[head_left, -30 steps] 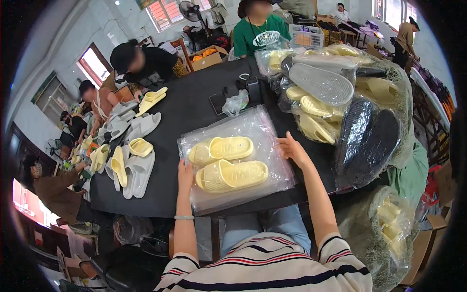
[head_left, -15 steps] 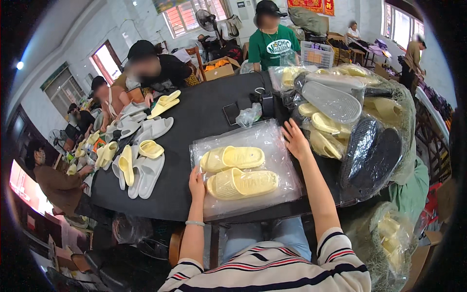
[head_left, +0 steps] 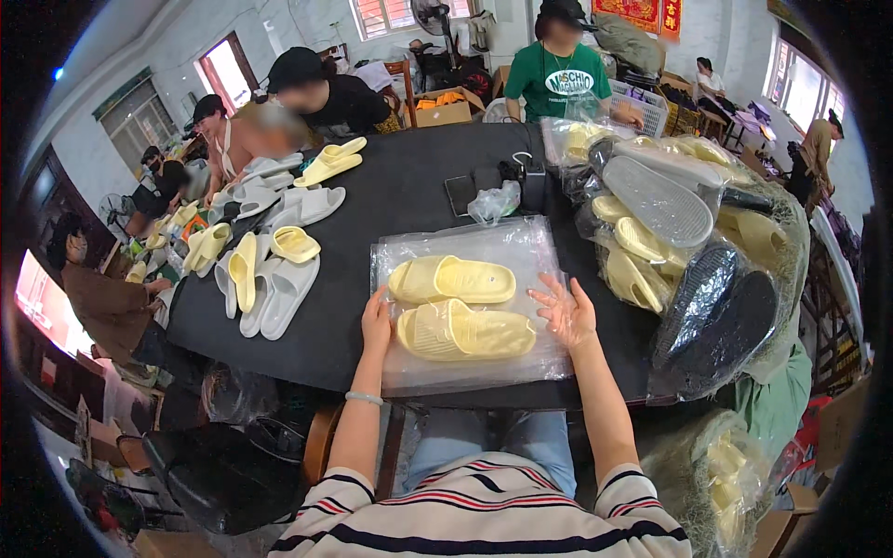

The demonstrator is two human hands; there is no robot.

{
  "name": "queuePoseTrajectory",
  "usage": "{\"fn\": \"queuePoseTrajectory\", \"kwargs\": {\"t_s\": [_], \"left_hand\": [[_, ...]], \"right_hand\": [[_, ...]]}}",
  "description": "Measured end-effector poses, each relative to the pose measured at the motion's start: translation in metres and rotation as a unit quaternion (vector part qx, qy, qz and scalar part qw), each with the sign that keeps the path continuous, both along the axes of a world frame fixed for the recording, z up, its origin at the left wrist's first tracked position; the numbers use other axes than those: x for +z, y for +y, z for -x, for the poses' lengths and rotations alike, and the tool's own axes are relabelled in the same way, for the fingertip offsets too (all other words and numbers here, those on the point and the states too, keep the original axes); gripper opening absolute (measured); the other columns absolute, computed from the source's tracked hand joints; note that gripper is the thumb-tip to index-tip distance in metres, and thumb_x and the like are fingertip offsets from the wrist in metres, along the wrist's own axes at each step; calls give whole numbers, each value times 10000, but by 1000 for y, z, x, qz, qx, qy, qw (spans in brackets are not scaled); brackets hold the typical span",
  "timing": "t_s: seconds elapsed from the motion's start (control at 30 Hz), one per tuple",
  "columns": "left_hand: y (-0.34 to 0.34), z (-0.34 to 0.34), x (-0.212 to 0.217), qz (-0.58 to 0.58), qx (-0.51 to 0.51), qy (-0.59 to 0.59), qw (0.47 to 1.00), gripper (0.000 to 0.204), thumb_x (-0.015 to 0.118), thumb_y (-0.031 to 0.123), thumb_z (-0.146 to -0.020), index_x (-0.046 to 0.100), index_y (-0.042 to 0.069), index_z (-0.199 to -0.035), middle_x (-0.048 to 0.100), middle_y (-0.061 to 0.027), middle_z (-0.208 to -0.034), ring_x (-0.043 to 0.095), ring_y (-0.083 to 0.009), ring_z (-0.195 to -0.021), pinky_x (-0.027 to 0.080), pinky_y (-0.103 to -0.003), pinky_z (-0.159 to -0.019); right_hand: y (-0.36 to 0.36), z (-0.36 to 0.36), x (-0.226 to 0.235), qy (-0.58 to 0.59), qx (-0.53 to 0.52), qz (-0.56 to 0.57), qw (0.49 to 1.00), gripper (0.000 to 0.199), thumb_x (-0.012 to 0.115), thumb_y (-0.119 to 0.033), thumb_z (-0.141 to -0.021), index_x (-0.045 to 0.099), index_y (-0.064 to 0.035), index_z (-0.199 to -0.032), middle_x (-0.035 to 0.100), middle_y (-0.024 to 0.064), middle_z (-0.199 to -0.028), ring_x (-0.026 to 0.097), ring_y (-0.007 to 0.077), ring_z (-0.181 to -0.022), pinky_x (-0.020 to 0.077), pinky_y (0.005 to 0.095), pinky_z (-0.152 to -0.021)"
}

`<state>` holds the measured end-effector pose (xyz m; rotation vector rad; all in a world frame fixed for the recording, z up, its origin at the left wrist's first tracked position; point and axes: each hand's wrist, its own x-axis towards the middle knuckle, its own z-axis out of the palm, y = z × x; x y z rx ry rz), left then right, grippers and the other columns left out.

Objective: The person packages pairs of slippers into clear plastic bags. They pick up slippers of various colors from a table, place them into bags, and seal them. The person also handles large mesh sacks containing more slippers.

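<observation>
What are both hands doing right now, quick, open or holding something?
Left hand: open, resting at the left edge of the clear plastic bag with two yellow slippers inside.
Right hand: open, fingers spread, flat on the bag's right side.

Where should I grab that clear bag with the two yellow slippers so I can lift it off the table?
Probably by its two short side edges, pinched from left and right. The clear bag lies flat on the black table, both yellow slippers lying crosswise inside. The left hand and right hand already rest at those edges, where loose film gives something to pinch.
</observation>
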<state>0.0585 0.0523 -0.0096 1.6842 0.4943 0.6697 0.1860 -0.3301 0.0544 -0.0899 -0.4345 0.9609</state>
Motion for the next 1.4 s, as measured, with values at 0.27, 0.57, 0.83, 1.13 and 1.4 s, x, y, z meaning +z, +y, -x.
{"fn": "queuePoseTrajectory", "kwargs": {"t_s": [0.27, 0.57, 0.83, 1.13, 1.4], "left_hand": [[-3, -6, -14, -126, 23, -13, 992, 314, 472, 94, -969, 565, 36, -1263, 641, -106, -1137, 603, -191, -897, 471, -305, -788], [-21, -4, 8, -223, 27, 59, 973, 306, 507, 119, -940, 583, 68, -1232, 630, -172, -1173, 608, -324, -1075, 475, -381, -892], [14, 0, -16, -122, 36, 47, 991, 280, 489, 116, -960, 608, 41, -1202, 681, -135, -1085, 668, -219, -875, 518, -329, -762], [-12, 0, 14, 64, -4, 60, 996, 283, 473, 134, -978, 592, 37, -1216, 682, -58, -948, 511, -75, -476, 398, -226, -417], [6, 3, 11, 125, -46, 30, 991, 301, 420, 128, -1007, 540, 39, -1268, 654, -116, -1134, 566, -95, -509, 448, -211, -436]], "right_hand": [[36, -27, -17, -518, -261, 367, 727, 537, 650, -294, -883, 491, -39, -1328, 550, 151, -1309, 551, 260, -1187, 461, 377, -989], [142, -18, -3, -857, -202, 372, 294, 599, 616, -334, -837, 461, -41, -1336, 457, 155, -1400, 388, 305, -1328, 293, 426, -1108], [143, -29, -10, -807, -274, 424, 307, 398, 596, -199, -809, 585, -79, -1188, 524, 65, -1354, 399, 242, -1325, 297, 443, -1101], [7, -37, -35, -574, -346, 525, 525, 417, 613, -83, -770, 607, -81, -1187, 570, 170, -1276, 510, 311, -1219, 413, 407, -996], [-33, -10, 35, -283, -492, 498, 656, 330, 517, -117, -943, 534, 30, -1238, 590, 105, -1198, 549, 178, -1096, 458, 306, -898]]}}
